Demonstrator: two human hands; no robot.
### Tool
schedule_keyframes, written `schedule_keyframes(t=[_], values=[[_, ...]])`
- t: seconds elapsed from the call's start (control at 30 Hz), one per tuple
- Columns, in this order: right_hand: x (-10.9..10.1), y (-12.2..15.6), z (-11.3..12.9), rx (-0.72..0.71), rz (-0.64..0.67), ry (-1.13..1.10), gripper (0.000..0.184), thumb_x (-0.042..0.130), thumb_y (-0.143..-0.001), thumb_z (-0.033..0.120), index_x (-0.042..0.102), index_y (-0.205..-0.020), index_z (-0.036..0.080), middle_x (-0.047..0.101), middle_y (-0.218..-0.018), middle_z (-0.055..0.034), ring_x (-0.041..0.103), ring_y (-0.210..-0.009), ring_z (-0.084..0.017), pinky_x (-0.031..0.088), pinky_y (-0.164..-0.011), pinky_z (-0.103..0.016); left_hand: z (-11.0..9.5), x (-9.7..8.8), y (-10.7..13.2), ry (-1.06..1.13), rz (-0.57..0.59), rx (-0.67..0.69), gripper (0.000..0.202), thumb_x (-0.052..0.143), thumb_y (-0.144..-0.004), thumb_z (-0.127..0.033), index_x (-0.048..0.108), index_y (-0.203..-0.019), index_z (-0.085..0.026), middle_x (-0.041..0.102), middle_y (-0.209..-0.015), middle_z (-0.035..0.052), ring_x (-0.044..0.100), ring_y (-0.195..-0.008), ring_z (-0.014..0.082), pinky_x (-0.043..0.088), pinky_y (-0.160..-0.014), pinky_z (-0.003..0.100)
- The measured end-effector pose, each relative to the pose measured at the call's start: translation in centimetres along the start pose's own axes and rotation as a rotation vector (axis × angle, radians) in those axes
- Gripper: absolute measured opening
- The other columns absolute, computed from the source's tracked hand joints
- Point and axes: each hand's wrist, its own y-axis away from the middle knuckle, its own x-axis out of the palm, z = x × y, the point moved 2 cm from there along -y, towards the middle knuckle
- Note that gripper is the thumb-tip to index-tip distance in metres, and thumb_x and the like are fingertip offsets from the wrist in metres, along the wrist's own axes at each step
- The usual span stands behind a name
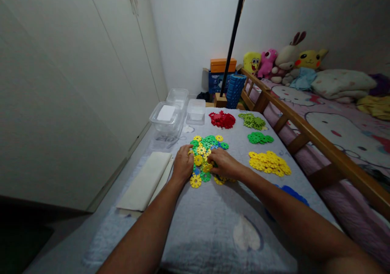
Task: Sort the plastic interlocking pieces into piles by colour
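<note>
A mixed pile of yellow, green and blue plastic snowflake discs (209, 141) lies in the middle of the cloth-covered table. At its left edge is my left hand (183, 163), fingers curled inward, with a bit of yellow showing by the fingertips; what they grip is unclear. My right hand (224, 162) reaches over the pile's right side, its thumb and fingers closed on a yellow snowflake disc (207, 167). Sorted heaps sit beyond and to the right: red discs (222, 120), light green discs (253, 121), green discs (260, 138), yellow discs (269, 163). Blue discs (292, 193) are partly hidden behind my right forearm.
Clear plastic boxes (196, 109) stand at the table's far left, one bearing a white card (166, 113). A folded cream sheet (146, 180) lies left of my left hand. The bed's wooden rail (286, 111) borders the right; a white cabinet (76, 83) borders the left.
</note>
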Motion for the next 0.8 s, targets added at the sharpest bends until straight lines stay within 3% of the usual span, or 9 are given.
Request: schedule_keyframes(t=[0.27,0.47,0.6,0.8], values=[[-1.5,0.3,-3.1,0.060,-0.123,-0.182,0.018,0.072,-0.076,0.012,0.069,-0.092,0.017,0.068,-0.086,-0.0039,0.057,-0.081,-0.017,0.040,-0.075,-0.028,-0.1,0.2,0.1,-0.054,0.031,0.013,0.038,0.045,-0.089,-0.019,0.061,-0.124,-0.018,0.066,-0.126,0.0124,0.060,-0.123,0.0265,0.046,-0.111,0.047],[-2.8,1.0,-9.1,0.264,-0.301,-0.586,0.013,0.072,-0.070,0.024,0.067,-0.081,0.019,0.063,-0.071,0.0026,0.055,-0.065,-0.013,0.042,-0.063,-0.025,-0.3,0.5,0.4,-0.161,0.122,-0.021,0.051,0.050,-0.090,-0.024,0.053,-0.140,-0.015,0.062,-0.140,0.0142,0.056,-0.133,0.0287,0.040,-0.117,0.049],[-3.9,1.8,-14.5,0.500,-0.528,-0.916,0.023,0.078,-0.060,0.028,0.062,-0.074,0.019,0.060,-0.065,0.0038,0.055,-0.058,-0.011,0.045,-0.055,-0.023,-0.6,0.5,0.6,-0.203,0.165,0.019,0.050,0.052,-0.090,-0.028,0.055,-0.138,-0.017,0.064,-0.138,0.0136,0.057,-0.131,0.0298,0.040,-0.115,0.050],[-6.4,2.8,-22.5,0.848,-1.081,-1.097,0.029,0.077,-0.058,0.007,0.054,-0.071,0.019,0.054,-0.060,0.0071,0.054,-0.052,-0.008,0.047,-0.049,-0.019,-0.2,0.7,0.6,-0.210,0.151,0.065,0.047,0.053,-0.091,-0.032,0.056,-0.136,-0.019,0.066,-0.134,0.0130,0.058,-0.128,0.0302,0.042,-0.112,0.051]])
